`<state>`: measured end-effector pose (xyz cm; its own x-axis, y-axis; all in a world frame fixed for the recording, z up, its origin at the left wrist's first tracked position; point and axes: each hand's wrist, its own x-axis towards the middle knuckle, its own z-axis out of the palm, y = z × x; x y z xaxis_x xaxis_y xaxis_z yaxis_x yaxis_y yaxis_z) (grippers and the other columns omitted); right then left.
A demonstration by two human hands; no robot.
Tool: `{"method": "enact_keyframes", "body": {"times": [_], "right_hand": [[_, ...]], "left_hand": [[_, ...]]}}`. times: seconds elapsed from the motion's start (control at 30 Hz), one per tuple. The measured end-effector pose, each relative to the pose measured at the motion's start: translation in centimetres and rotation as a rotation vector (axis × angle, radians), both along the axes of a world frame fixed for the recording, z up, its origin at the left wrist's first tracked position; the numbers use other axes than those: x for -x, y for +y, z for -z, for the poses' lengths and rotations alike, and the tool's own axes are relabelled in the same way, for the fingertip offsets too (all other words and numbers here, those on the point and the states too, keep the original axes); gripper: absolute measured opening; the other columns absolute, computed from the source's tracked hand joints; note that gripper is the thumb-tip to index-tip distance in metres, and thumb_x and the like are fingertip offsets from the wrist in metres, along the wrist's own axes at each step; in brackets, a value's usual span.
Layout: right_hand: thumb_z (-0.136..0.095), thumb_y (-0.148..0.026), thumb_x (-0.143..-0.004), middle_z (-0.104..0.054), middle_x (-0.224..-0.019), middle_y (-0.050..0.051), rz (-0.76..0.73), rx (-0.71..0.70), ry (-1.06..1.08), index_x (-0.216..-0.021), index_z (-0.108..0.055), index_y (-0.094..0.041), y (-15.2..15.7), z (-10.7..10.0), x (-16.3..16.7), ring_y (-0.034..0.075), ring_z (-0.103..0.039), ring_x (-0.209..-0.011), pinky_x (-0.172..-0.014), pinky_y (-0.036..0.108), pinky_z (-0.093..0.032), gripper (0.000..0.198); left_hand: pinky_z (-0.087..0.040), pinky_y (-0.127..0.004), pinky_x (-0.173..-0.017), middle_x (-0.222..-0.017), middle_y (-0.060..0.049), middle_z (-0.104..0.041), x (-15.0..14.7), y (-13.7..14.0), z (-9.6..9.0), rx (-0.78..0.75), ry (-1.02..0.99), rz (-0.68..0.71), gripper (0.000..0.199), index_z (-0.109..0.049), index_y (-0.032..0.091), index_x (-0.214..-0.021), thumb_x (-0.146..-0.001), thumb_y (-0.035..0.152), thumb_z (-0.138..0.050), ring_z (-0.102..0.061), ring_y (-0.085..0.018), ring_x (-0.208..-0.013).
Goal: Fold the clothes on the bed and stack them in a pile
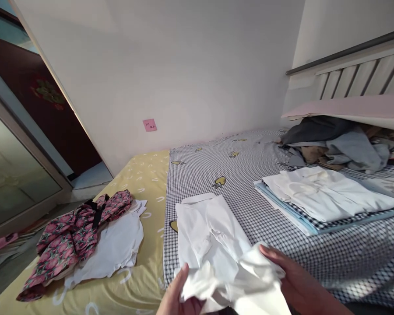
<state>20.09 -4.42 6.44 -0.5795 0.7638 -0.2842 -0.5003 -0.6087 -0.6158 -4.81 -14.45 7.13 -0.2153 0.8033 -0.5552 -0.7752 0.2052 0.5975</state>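
A white shirt (213,232) lies on the bed with its sleeves folded in over its body, its near end lifted and bunched toward me. My left hand (179,293) grips the lower left of that raised cloth, thumb on top. On the right side, my right hand (287,271) pinches the same end, with the thumb over the fabric and the fingers underneath. The shirt's far end rests flat on the checked sheet (203,168). Part of the near hem runs out of the bottom of the view.
To the right sits a stack of folded clothes (318,192), white on top. A floral garment (75,236) and a white garment (118,245) lie loose on the yellow sheet (151,183). Dark and grey clothes (341,140) are heaped near the headboard (364,78). A wall (184,65) bounds the far side.
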Motion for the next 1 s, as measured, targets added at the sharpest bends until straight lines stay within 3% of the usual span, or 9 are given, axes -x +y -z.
{"method": "enact_keyframes", "body": {"times": [0.17, 0.33, 0.47, 0.57, 0.63, 0.73, 0.8, 0.9, 1.0], "right_hand": [[-0.073, -0.019, -0.091, -0.076, -0.087, 0.003, 0.097, 0.084, 0.067, -0.093, -0.068, -0.018, 8.3, 0.0, 3.5, 0.014, -0.071, -0.071, -0.070, 0.027, -0.062, 0.006], [-0.060, -0.019, -0.099, -0.068, -0.061, -0.002, 0.230, 0.285, 0.042, -0.082, -0.062, -0.019, 15.0, 0.3, 6.7, 0.010, -0.063, -0.049, -0.053, 0.023, -0.057, 0.017], [-0.052, -0.035, -0.105, -0.078, -0.084, 0.005, 0.182, 0.220, 0.027, -0.101, -0.066, -0.018, 17.4, 1.7, 8.2, 0.015, -0.074, -0.066, -0.063, 0.029, -0.061, 0.022], [-0.050, -0.049, -0.104, -0.078, -0.112, 0.011, 0.131, 0.113, 0.023, -0.121, -0.063, -0.021, 17.8, 2.8, 8.1, 0.022, -0.077, -0.093, -0.080, 0.037, -0.063, 0.036], [-0.056, -0.049, -0.101, -0.077, -0.113, 0.011, 0.119, 0.050, -0.042, -0.123, -0.064, -0.021, 17.8, 3.0, 7.7, 0.021, -0.076, -0.093, -0.084, 0.038, -0.061, 0.036], [-0.066, -0.043, -0.093, -0.076, -0.103, 0.009, 0.196, -0.175, -0.304, -0.111, -0.070, -0.020, 16.8, 1.8, 6.8, 0.021, -0.074, -0.087, -0.086, 0.038, -0.059, 0.030], [-0.065, -0.044, -0.092, -0.075, -0.106, 0.009, 0.296, -0.469, -0.536, -0.107, -0.072, -0.022, 15.4, 0.5, 6.8, 0.023, -0.072, -0.095, -0.094, 0.042, -0.056, 0.027], [-0.055, -0.042, -0.097, -0.070, -0.128, 0.008, 0.489, -1.036, -0.846, -0.117, -0.071, -0.030, 13.0, -0.6, 8.2, 0.029, -0.063, -0.122, -0.109, 0.053, -0.046, 0.028], [-0.047, -0.034, -0.102, -0.053, -0.154, 0.010, 0.629, -1.406, -1.204, -0.135, -0.065, -0.032, 12.0, 0.7, 11.2, 0.033, -0.044, -0.145, -0.118, 0.064, -0.031, 0.037]], "left_hand": [[-0.063, -0.029, -0.062, -0.072, -0.009, -0.075, 1.7, 9.7, -3.9, 0.053, 0.014, -0.107, 0.010, -0.066, 0.011, -0.089, -0.092, 0.019, -0.070, -0.069, -0.016, -0.057], [-0.059, -0.025, -0.055, -0.054, 0.002, -0.059, 5.0, 16.7, -2.3, 0.088, 0.060, -0.171, 0.023, -0.058, 0.016, -0.077, -0.097, 0.023, -0.064, -0.061, -0.011, -0.048], [-0.061, -0.027, -0.060, -0.068, -0.002, -0.067, 6.7, 19.1, -0.4, 0.084, 0.066, -0.172, 0.026, -0.063, 0.015, -0.085, -0.101, 0.033, -0.058, -0.067, -0.013, -0.057], [-0.062, -0.032, -0.071, -0.090, -0.008, -0.075, 6.8, 18.8, 0.1, -0.024, 0.100, -0.137, 0.033, -0.067, 0.017, -0.101, -0.103, 0.045, -0.050, -0.074, -0.018, -0.078], [-0.061, -0.033, -0.078, -0.091, -0.009, -0.074, 6.4, 18.0, 0.1, -0.035, 0.221, -0.157, 0.029, -0.069, 0.016, -0.098, -0.103, 0.038, -0.050, -0.073, -0.018, -0.080], [-0.055, -0.034, -0.089, -0.086, -0.006, -0.071, 5.2, 16.0, -0.7, 0.040, 0.651, -0.240, 0.019, -0.069, 0.017, -0.087, -0.096, 0.024, -0.054, -0.068, -0.017, -0.081], [-0.052, -0.041, -0.097, -0.093, -0.006, -0.072, 3.8, 14.7, -1.7, -0.023, 1.053, -0.236, 0.019, -0.071, 0.021, -0.089, -0.095, 0.025, -0.053, -0.068, -0.021, -0.094], [-0.038, -0.056, -0.114, -0.121, -0.009, -0.073, 1.3, 14.2, -2.6, -0.218, 1.683, -0.222, 0.032, -0.074, 0.027, -0.107, -0.098, 0.023, -0.043, -0.064, -0.026, -0.120], [-0.017, -0.064, -0.125, -0.159, -0.015, -0.050, -0.1, 15.8, -0.9, -0.182, 2.160, -0.230, 0.045, -0.065, 0.027, -0.136, -0.099, 0.018, -0.041, -0.043, -0.031, -0.149]]}}
